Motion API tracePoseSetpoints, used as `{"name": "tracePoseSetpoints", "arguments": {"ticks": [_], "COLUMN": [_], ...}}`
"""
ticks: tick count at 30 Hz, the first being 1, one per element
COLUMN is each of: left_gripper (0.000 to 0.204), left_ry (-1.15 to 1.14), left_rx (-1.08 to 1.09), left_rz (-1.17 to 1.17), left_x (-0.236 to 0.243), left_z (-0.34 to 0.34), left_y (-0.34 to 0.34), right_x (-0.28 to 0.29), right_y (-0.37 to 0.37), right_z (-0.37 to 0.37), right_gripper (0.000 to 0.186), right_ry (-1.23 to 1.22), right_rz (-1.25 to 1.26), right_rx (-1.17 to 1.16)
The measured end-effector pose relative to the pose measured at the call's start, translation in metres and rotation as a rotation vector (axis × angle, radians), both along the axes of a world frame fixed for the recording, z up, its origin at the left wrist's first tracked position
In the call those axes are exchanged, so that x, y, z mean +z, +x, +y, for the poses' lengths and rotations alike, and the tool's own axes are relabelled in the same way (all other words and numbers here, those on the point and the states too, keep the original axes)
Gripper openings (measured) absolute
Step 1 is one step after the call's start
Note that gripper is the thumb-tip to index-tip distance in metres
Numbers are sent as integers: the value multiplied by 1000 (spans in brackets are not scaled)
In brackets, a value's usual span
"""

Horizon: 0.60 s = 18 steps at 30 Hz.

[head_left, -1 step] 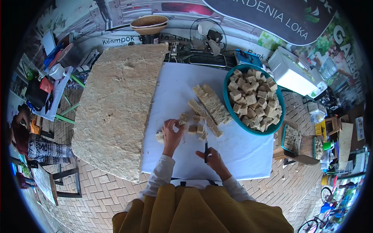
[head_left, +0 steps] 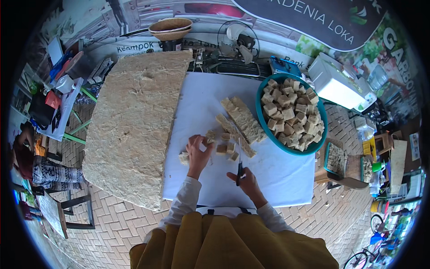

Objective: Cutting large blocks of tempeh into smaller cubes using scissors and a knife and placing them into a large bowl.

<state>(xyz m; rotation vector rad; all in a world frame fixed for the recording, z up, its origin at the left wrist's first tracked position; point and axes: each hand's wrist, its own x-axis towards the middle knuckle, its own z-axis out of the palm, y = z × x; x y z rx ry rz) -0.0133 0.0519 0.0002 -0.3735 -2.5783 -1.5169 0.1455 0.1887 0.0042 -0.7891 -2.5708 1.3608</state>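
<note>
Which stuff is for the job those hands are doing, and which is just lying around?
In use: knife in the right hand, small piece by the left hand, cubes in the teal tub, long strips, probably the big slab.

Seemingly just around: fan, woven baskets, white box.

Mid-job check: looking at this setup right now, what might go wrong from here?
Two risks stand out. The right hand holds a knife with its blade bare, and the left hand is close by, beside loose tan blocks; a slip might cut it. The teal tub, full of cubes, sits by the right edge of the white table, so a bump might spill some.
</note>
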Motion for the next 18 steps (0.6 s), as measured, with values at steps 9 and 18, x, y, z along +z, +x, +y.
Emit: {"name": "tracePoseSetpoints", "arguments": {"ticks": [9, 18], "left_gripper": [33, 46], "left_ry": [-207, 105], "left_rx": [-405, -575], "left_rz": [131, -315], "left_x": [-15, -17], "left_z": [19, 30], "left_y": [-28, -19], "right_x": [-5, -19], "right_y": [-61, -75], "right_z": [6, -1], "right_gripper": [55, 54], "right_ry": [247, 298], "right_rz": [369, 335], "right_rx": [-50, -27]}}
